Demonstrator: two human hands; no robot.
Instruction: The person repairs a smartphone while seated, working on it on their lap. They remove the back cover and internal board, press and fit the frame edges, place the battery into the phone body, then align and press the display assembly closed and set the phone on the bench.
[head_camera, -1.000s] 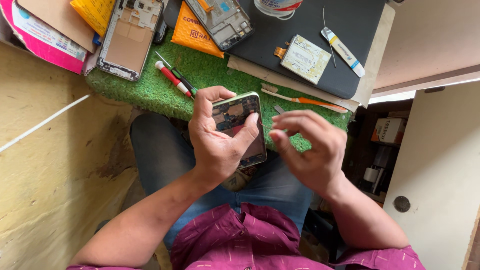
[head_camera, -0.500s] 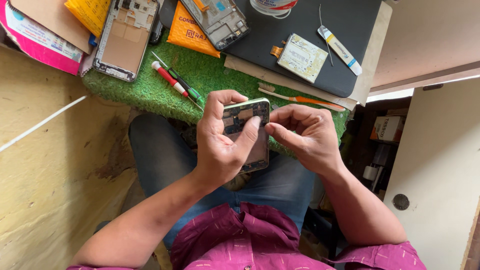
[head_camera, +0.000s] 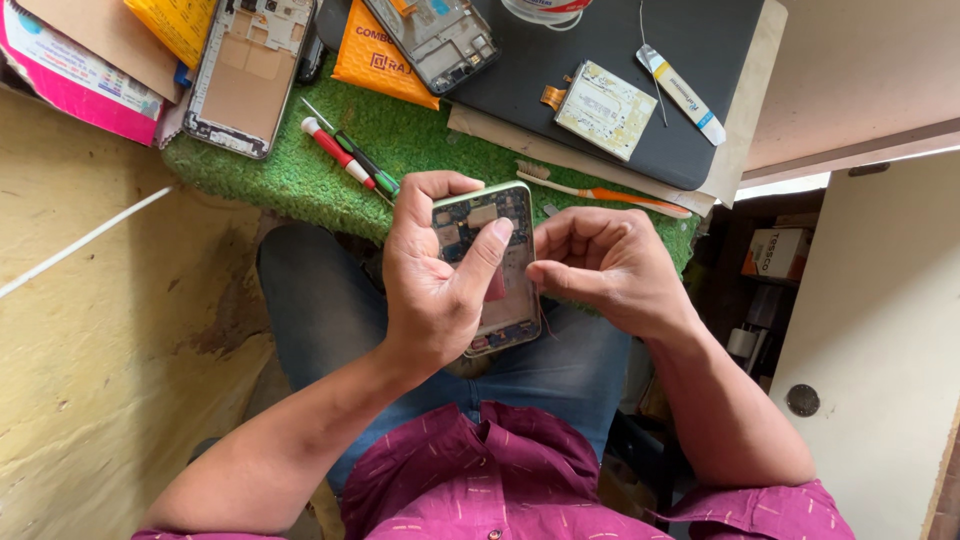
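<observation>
1. Phone (head_camera: 492, 265), opened with its back cover off and its circuit boards showing, is being held above the lap, just in front of the worktop edge, so that the bare inside is facing up toward the head camera.
2. It is being cradled in the left hand (head_camera: 432, 275): the fingers are being wrapped around its far and left edges, and the thumb is being laid across the open face, seemingly to steady it.
3. The right hand (head_camera: 602, 265) is being kept against the phone's right edge; its fingers are being curled in and pressed together, thumb to fingertip, as if something tiny is being pinched, though what is between them cannot be told.
4. A thin reddish thread is hanging below that hand, beside the phone's lower corner.
5. Just beyond the phone, an orange toothbrush (head_camera: 605, 195) and a red-handled screwdriver (head_camera: 335, 153) with a green-handled one beside it are being kept on the green turf mat (head_camera: 290, 180), probably for close reach.
6. Farther back, a flat battery pack (head_camera: 605, 108) and a small glue tube (head_camera: 683, 95) are being kept on a dark pad (head_camera: 720, 40), well apart from the hands.
7. Two other stripped phone frames (head_camera: 250, 75) are lying at the far left, one partly over an orange pouch (head_camera: 385, 60).
</observation>
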